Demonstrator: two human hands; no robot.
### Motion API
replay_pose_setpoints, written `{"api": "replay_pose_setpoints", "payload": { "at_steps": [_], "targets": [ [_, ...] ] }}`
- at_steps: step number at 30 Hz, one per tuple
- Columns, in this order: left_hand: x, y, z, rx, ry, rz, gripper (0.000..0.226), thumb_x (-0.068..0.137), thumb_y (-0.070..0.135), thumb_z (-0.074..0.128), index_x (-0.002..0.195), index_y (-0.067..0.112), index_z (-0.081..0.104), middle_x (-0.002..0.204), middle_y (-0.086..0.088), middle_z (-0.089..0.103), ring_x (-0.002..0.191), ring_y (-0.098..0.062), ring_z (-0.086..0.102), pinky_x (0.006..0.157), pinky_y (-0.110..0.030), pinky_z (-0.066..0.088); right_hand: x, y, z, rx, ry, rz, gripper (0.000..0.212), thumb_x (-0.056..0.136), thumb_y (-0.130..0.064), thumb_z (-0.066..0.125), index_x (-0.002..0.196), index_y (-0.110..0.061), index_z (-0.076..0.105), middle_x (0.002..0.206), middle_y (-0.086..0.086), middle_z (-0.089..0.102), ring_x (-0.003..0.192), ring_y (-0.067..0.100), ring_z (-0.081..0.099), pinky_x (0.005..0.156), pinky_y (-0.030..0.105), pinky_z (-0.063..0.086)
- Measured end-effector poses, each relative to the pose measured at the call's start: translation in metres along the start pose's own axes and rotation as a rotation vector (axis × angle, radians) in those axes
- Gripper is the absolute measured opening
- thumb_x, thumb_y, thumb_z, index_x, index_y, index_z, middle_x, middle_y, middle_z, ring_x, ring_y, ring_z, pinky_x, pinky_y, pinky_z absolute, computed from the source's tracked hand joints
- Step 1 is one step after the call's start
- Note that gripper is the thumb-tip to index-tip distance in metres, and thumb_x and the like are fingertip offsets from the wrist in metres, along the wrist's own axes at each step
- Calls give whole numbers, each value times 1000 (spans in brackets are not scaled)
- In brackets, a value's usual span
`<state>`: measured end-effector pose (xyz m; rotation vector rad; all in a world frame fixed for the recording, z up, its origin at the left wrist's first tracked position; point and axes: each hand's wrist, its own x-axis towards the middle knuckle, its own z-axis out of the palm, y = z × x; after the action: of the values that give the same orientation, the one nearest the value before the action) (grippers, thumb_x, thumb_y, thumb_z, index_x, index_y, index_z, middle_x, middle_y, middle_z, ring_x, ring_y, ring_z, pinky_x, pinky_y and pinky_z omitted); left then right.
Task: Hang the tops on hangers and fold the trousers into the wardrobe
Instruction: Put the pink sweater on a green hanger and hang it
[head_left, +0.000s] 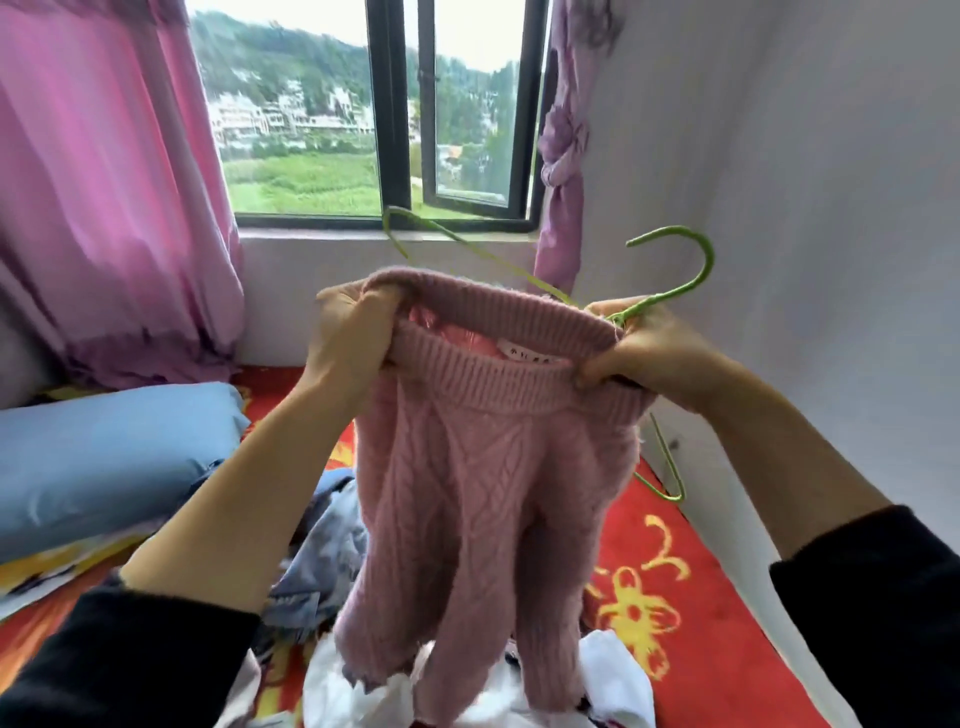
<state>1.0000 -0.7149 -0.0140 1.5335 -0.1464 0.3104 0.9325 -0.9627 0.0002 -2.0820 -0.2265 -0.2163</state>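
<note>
A pink cable-knit sweater (483, 467) hangs in front of me, held up by its ribbed collar. My left hand (348, 327) grips the collar's left side. My right hand (649, 348) grips the collar's right side together with a green wire hanger (691, 275). The hanger's hook points up to the right; one arm sticks out behind the sweater toward the window, and its lower corner shows at the sweater's right edge. The sweater's body hangs down over the bed.
Below lies a pile of clothes, blue-grey (322, 561) and white (613, 675), on a red flowered bedspread (691, 597). A blue pillow (104, 457) lies at left. Pink curtains (104, 182) flank a window (395, 130). A white wall (805, 260) stands close at right.
</note>
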Motion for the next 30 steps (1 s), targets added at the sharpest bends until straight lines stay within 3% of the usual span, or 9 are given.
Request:
{"api": "replay_pose_setpoints", "payload": {
  "at_steps": [4,8,11,13,18,22,25,28,30],
  "targets": [
    [-12,-46,-5,242,-64,-203,20,57,34,66,54,14,65,43,6,48,42,-13,41,42,-21,30,-1,48,33,-64,-98,166,24,56,14,69,77,11,61,67,8,56,64,16,52,60,32,44],
    [-35,-108,-7,355,-134,-347,29,76,20,67,48,15,63,37,11,44,39,-10,40,41,-21,28,-14,96,70,-13,-155,304,20,68,-2,78,65,-5,58,56,4,49,54,13,45,46,22,36],
    [-47,-139,-4,404,-182,-420,32,83,18,61,51,17,55,40,9,43,35,-7,38,38,-15,27,-11,103,74,125,47,318,39,83,-34,72,52,-17,54,43,-7,40,37,6,34,38,17,26],
    [-52,-148,0,443,-225,-473,28,85,23,59,59,16,54,42,8,42,39,-10,40,38,-16,29,-2,93,67,239,225,336,47,89,-42,61,50,-17,55,41,-7,36,33,7,29,36,16,22],
    [-53,-154,14,503,-291,-509,30,85,31,60,61,15,56,35,12,40,34,-8,40,35,-14,29,9,56,46,649,336,263,44,93,-37,52,53,-18,49,45,-7,26,36,8,20,38,14,15],
    [-49,-157,17,533,-310,-517,27,85,32,60,65,14,57,51,5,45,48,-13,45,41,-18,32,7,34,36,733,344,165,42,92,-28,47,51,-19,47,49,-4,26,39,9,18,36,14,15],
    [-46,-159,17,527,-315,-546,27,85,33,59,68,14,59,51,6,45,47,-12,46,40,-17,32,8,27,35,813,350,134,44,90,-24,45,47,-19,49,47,-5,27,38,9,19,35,15,14],
    [-45,-161,18,463,-327,-588,24,86,32,59,73,12,59,55,3,45,52,-14,47,50,-24,36,10,33,48,852,378,107,45,90,-24,45,46,-18,48,45,-5,26,36,9,19,34,15,16],
    [-45,-161,18,439,-324,-602,25,86,32,59,71,13,58,52,5,44,48,-12,45,47,-21,35,10,48,64,865,408,127,46,92,-25,45,47,-16,47,41,-5,27,34,9,20,34,14,16]
  ]
}}
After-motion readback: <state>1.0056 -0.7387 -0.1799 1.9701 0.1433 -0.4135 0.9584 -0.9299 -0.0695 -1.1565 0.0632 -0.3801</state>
